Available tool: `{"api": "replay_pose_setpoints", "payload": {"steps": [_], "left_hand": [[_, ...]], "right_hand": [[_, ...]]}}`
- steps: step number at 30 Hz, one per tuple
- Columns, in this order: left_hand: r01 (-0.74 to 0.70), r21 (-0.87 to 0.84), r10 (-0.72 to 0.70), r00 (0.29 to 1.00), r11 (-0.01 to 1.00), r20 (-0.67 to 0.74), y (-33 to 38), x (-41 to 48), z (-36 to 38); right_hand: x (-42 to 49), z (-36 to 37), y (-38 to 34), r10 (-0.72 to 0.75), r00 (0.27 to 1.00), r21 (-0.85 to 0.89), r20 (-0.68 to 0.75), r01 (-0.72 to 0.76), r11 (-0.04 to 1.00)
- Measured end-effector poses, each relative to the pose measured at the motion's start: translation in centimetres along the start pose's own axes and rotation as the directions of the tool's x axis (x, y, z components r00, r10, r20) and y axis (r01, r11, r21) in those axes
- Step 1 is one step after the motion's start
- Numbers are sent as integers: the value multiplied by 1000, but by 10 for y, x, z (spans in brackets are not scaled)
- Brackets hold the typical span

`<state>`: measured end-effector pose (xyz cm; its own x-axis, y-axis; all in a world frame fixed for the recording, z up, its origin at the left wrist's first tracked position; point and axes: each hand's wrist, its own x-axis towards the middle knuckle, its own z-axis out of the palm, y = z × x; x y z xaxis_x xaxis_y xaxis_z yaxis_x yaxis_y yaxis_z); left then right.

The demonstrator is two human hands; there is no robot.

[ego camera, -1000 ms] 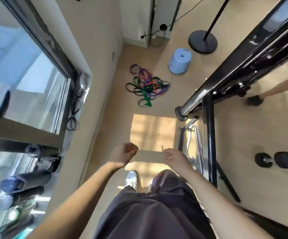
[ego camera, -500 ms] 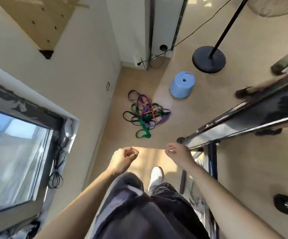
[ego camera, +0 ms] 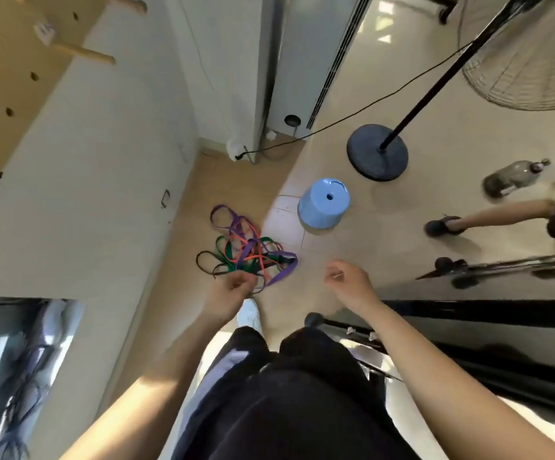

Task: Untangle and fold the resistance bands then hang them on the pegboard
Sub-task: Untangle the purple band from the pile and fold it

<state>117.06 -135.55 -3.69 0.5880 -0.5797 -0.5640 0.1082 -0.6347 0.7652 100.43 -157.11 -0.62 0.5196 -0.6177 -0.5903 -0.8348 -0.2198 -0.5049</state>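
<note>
Tangled resistance bands [ego camera: 249, 250] on floor [ego camera: 335, 247], left hand [ego camera: 229, 293] and right hand [ego camera: 349, 283] above them, each grip loosely curled (holding nothing)

Bare forearms [ego camera: 156, 370], dark trousers [ego camera: 289, 410], white shoe [ego camera: 249, 314]

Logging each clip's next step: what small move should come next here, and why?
Probably bend down and grip the tangled bands with the left hand: they lie heaped on the floor ahead, and it and the right hand look empty.
</note>
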Motion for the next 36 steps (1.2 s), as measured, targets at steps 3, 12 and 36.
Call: {"api": "replay_pose_setpoints", "payload": {"steps": [3, 12, 36], "left_hand": [[-10, -40, 10, 1000, 999, 4, 25, 45, -8], [54, -143, -68, 993, 988, -100, 60, 142, -19], [182, -703, -654, 576, 687, -490, 92, 246, 79]], "right_hand": [[35, -30, -23, -8, 1000, -28, 1, 8, 1000], [155, -93, -89, -134, 987, -168, 87, 147, 975], [425, -111, -220, -286, 491, -326, 823, 821, 469]]}}
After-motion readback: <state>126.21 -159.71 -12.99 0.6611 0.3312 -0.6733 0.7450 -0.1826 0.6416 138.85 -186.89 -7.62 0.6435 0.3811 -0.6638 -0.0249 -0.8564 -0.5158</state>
